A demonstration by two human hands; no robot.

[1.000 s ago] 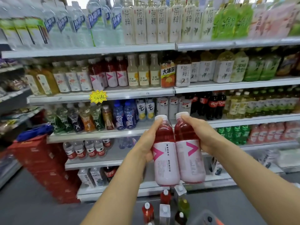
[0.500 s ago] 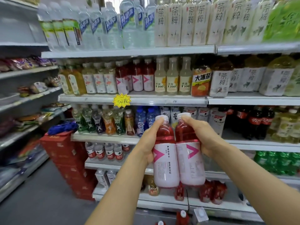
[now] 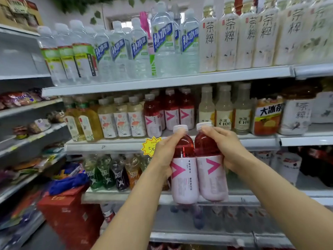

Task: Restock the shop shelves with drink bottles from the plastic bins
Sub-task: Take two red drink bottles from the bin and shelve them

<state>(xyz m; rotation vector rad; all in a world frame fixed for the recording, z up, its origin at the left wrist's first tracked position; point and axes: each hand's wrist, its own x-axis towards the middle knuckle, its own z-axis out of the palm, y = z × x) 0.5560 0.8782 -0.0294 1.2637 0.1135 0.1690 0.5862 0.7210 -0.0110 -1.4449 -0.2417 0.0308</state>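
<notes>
Item: two red drink bottles with white caps and pink-and-white arrowhead labels, held upright and pressed side by side, touching. We hold the left bottle (image 3: 184, 179) in our left hand (image 3: 164, 153), fingers curled round its shoulder, one digit reaching up to the cap. The right bottle (image 3: 211, 177) sits in our right hand (image 3: 228, 148), fingers wrapped over neck and shoulder. We judge the high grip leaves the bases free to go in first. Location: in the air on the near side of the middle shelf (image 3: 117, 144), caps just above its lip, right of the yellow price star (image 3: 150, 146). Destination, by our reckoning: the matching red row (image 3: 171, 112) just beyond, between the floral-label bottles (image 3: 122, 121) on the left and the C100 bottles (image 3: 224, 114) on the right. Plastic bins: not in view.
</notes>
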